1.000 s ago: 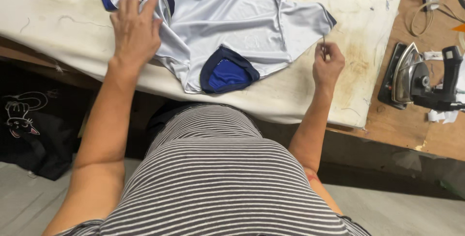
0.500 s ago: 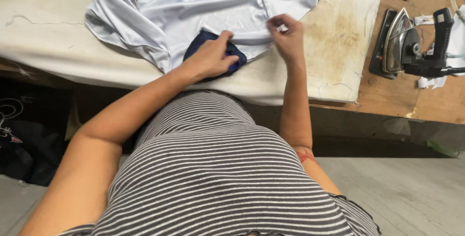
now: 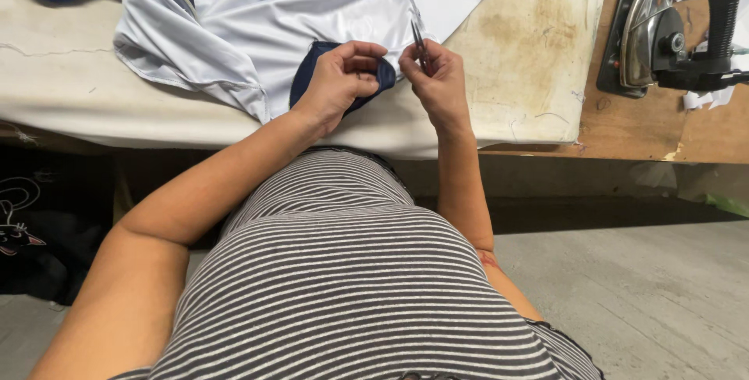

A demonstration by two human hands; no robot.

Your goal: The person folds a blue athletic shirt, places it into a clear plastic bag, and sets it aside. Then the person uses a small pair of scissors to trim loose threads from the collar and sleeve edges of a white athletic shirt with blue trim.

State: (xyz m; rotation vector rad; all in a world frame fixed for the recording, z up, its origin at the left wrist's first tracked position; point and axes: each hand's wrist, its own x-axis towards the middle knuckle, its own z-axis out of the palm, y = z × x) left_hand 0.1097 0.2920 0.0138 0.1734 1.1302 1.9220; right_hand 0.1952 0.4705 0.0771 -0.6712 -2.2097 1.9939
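The person stands close against the near edge of a padded tabletop (image 3: 70, 83) covered in a stained, off-white cloth, and both hands meet at the collar of a shiny white jersey (image 3: 265, 13) spread flat across it. The left hand (image 3: 343, 76) is curled narrow, fingertips pinching the navy blue collar (image 3: 312, 64) and lifting its edge a little off the padding. The right hand (image 3: 438, 76) is closed around a small slim metal tool (image 3: 418, 37), thread snips or tweezers by the look of it, its tip pointing up and away just beside the collar; I cannot tell whether it touches the fabric. Judging by how things lie, the work is at a fine-detail stage on the collar: the jersey is already laid out smooth, its navy-trimmed sleeves reaching off to the far left, while the collar is not yet let go of. To the right, on the bare wooden board (image 3: 640, 130) past the padding, a flat iron (image 3: 663, 37) with a black handle rests tipped on its side, well apart from the hands. A few white scraps of paper or fabric (image 3: 702, 99) lie near the iron; no readable package or label shows anywhere.
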